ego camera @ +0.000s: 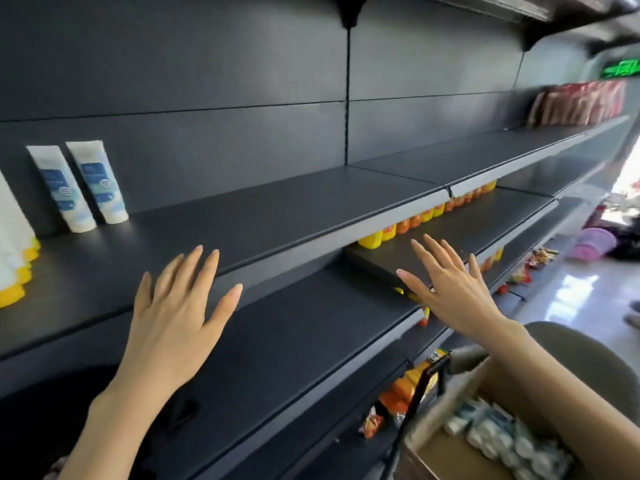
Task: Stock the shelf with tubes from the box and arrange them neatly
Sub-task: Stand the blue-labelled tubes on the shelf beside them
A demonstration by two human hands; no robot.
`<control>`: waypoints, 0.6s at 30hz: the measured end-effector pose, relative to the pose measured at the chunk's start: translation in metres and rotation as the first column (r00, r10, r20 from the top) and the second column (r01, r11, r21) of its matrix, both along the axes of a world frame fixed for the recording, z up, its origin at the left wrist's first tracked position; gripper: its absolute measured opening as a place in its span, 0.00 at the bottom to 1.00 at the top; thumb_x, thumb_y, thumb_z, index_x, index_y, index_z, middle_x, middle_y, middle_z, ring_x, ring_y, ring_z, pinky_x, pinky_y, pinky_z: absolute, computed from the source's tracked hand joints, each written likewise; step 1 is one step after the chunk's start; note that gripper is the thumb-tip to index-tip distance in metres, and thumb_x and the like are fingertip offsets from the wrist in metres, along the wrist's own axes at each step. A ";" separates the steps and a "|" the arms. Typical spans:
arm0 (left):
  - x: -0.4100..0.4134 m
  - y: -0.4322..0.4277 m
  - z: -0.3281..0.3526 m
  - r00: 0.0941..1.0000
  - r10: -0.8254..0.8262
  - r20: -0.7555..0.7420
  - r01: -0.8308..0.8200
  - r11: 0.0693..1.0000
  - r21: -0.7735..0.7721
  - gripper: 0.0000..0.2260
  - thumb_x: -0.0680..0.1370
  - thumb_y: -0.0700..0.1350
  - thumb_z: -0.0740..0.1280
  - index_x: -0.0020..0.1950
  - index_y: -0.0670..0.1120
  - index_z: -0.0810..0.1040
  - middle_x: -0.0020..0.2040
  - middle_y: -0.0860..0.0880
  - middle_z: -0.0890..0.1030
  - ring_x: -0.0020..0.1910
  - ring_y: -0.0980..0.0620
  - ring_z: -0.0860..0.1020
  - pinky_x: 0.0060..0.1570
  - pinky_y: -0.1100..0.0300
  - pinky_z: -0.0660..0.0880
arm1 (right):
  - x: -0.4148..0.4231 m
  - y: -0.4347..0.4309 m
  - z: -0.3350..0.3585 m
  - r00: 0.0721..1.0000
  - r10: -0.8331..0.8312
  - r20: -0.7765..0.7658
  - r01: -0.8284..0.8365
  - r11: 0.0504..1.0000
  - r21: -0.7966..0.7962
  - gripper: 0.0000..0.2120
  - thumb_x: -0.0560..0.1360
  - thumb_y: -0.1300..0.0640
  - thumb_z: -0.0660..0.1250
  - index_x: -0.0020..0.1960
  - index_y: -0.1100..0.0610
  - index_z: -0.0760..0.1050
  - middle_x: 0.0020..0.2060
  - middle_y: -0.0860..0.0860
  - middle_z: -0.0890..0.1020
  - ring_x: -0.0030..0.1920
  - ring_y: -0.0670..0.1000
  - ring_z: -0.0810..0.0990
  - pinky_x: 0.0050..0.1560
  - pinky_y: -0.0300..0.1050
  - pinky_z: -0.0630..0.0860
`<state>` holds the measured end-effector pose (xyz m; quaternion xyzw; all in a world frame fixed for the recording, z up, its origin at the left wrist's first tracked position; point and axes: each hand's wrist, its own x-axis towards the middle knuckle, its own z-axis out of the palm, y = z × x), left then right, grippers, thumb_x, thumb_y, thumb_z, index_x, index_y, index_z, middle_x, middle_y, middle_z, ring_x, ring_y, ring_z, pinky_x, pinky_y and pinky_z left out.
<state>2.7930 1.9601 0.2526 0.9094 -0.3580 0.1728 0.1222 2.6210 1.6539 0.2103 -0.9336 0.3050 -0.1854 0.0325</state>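
Both hands are raised with fingers straight and spread, holding nothing. The left hand (173, 313) is in front of the dark shelf's (277, 209) front edge; the right hand (453, 289) is over the lower shelf (450, 233), above the cardboard box (446, 445). Whether either hand touches a shelf cannot be told. Two white-and-blue tubes (79, 188) stand cap-down side by side at the back left of the dark shelf, near white bottles with yellow caps (14, 244). More tubes of the same kind (502, 434) lie loose in the box. Yellow and orange bottles (415, 220) line the lower shelf's back, and red packets (581, 102) stand far right.
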 end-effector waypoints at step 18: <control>-0.093 -0.274 -0.105 0.882 -0.452 -0.132 0.471 0.851 0.231 0.33 0.75 0.64 0.38 0.75 0.47 0.48 0.77 0.45 0.57 0.76 0.47 0.55 0.73 0.46 0.49 | -0.188 -0.173 -0.119 0.919 -0.351 -0.181 0.387 0.892 0.232 0.34 0.76 0.33 0.47 0.77 0.46 0.47 0.78 0.48 0.50 0.77 0.51 0.46 0.75 0.61 0.44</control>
